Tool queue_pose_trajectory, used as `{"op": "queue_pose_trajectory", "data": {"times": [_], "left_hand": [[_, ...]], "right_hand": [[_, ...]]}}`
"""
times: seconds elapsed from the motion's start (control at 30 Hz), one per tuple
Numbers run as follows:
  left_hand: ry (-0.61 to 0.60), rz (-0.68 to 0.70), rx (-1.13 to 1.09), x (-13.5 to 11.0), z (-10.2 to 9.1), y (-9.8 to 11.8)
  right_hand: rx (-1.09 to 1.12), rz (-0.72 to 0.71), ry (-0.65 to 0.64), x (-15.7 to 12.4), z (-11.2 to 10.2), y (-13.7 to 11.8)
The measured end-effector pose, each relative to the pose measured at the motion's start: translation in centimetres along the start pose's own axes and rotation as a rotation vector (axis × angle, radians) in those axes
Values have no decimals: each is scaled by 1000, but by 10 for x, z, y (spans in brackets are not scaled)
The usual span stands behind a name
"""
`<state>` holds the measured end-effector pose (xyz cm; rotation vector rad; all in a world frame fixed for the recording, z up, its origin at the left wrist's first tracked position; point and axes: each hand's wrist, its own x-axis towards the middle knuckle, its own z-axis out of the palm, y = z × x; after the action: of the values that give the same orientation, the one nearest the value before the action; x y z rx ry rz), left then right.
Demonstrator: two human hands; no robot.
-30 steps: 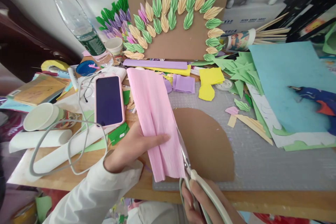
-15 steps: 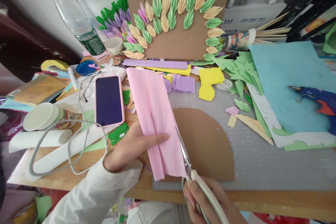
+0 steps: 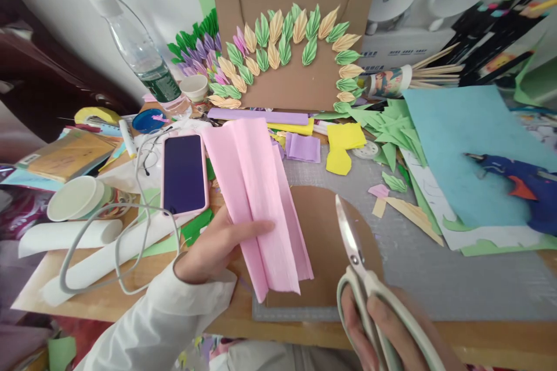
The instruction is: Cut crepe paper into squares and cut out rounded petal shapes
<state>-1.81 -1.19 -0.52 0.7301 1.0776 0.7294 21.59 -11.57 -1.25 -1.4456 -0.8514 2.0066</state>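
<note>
My left hand (image 3: 220,243) pinches a folded sheet of pink crepe paper (image 3: 255,197), thumb on top, holding it above the desk. The sheet's right layers hang apart as loose strips. My right hand (image 3: 383,330) grips pale green-handled scissors (image 3: 361,269) at the bottom right. Their blades are closed, point up and away, and sit clear to the right of the pink paper. Under both lies a brown cardboard half-disc (image 3: 335,243) on a grey cutting mat (image 3: 435,266).
A pink-cased phone (image 3: 184,174) with a white cable lies left of the paper. Behind stand a water bottle (image 3: 141,61), paper cups and a cardboard panel (image 3: 296,40) ringed with folded paper leaves. Blue paper (image 3: 461,145) and a blue glue gun (image 3: 517,177) lie right.
The scissors have come out of the pink paper's right edge and moved right, blades shut. The paper's right layers now hang apart. The view has shifted slightly.
</note>
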Motion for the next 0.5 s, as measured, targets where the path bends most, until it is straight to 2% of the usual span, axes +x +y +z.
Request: {"op": "queue_pose_trajectory", "data": {"times": [0.1,0.23,0.33,0.4,0.5], "left_hand": [[-36,-61,42,-2,4,-4],[-66,-73,113,-4,9,-10],[-102,-68,139,-5,9,-10],[-123,-72,162,-6,7,-8],[-137,-53,203,-6,3,-6]], "right_hand": [[-103,-132,80,14,0,-7],[-232,-150,105,33,17,-20],[-293,-236,132,39,23,-24],[-311,-287,157,39,20,-25],[-321,-284,196,38,9,-25]]}}
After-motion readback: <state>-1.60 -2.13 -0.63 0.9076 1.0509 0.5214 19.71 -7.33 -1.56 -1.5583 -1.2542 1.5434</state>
